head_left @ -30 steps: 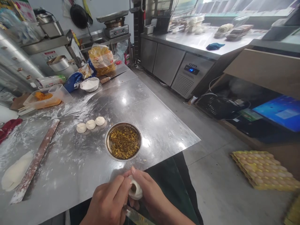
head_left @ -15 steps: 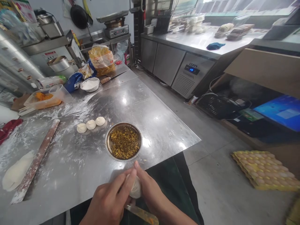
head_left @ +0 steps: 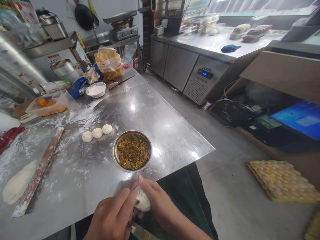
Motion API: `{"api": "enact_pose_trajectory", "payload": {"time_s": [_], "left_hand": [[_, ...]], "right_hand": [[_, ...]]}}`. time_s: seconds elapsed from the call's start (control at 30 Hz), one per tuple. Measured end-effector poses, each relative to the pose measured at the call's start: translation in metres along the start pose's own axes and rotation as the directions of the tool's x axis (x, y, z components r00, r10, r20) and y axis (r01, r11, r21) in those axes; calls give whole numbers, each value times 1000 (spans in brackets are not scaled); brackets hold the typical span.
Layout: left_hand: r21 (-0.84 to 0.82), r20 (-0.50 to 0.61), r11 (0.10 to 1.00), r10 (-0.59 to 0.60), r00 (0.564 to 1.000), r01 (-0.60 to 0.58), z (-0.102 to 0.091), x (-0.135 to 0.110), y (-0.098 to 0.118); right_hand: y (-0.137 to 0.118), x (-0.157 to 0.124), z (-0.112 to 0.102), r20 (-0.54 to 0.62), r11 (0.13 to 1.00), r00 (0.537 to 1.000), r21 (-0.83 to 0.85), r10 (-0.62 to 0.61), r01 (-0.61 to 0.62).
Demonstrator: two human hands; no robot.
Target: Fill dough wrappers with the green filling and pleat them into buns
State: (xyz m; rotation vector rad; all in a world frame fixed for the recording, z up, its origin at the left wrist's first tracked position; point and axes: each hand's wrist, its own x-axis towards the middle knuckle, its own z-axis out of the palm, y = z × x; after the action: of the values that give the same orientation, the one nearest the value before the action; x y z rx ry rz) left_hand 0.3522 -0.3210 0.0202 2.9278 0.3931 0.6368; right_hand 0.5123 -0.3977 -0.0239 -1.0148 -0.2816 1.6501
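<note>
Both hands meet at the near edge of the steel table [head_left: 175, 140] around one white dough bun [head_left: 143, 203]. My right hand [head_left: 156, 203] cups the bun from the right, fingers wrapped round it. My left hand [head_left: 112, 216] pinches the bun's top with thumb and forefinger, and a flat metal blade [head_left: 138, 231] sticks out beneath it. Just beyond the hands stands a round metal bowl [head_left: 132, 151] of brown and yellow minced filling. Three finished dough balls [head_left: 97, 132] lie in a row further back on the floured surface.
A long floured wooden stick [head_left: 37, 173] and a flat sheet of dough [head_left: 16, 183] lie at the left. A flour bowl [head_left: 95, 89], plastic tubs [head_left: 47, 105] and bags crowd the table's far end. Egg trays [head_left: 282, 180] sit on the floor at right.
The bun's open top, with dark filling showing a second ago, is now pinched closed. The hands stayed at the table's edge and shifted only slightly.
</note>
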Motion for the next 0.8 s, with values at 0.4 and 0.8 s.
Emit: {"api": "enact_pose_trajectory", "payload": {"time_s": [0.4,0.8], "left_hand": [[29,18,999,42,999,-42,-5,-1,1],[25,-1,999,39,999,-39,-6,-5,4]], "right_hand": [[-1,0,1,3,999,1000,-48,4,-4],[-5,0,0,49,998,997,-31,57,-55]]}}
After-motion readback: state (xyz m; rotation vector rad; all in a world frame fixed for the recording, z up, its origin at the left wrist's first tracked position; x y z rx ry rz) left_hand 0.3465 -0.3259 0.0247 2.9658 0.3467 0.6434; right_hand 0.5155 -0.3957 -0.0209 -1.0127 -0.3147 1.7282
